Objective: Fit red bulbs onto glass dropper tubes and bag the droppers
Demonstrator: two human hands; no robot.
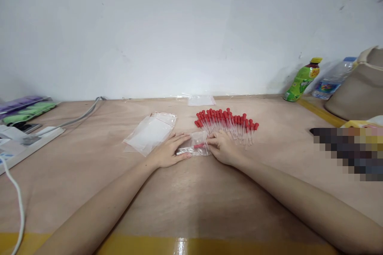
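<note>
A clear plastic zip bag point(196, 138) lies flat on the table in front of me. My left hand point(172, 151) rests on the bag's left part, fingers stretched out and thumb apart. At the right end, my right hand point(223, 147) is closed in a pinch on a dropper with a red bulb point(198, 146). The bulb shows at the bag, pointing left; the dropper's tube is hidden by my fingers. Just behind my right hand lies a spread of several red-bulbed droppers point(221, 117) with clear tubes. To the left is a stack of clear bags point(151, 131).
Another clear bag point(201, 100) lies by the wall. At the left are a power strip point(36, 143), cables and purple and green packs point(28, 111). At the right stand a green bottle point(301, 81), a water bottle point(332, 81) and a beige bag point(356, 83).
</note>
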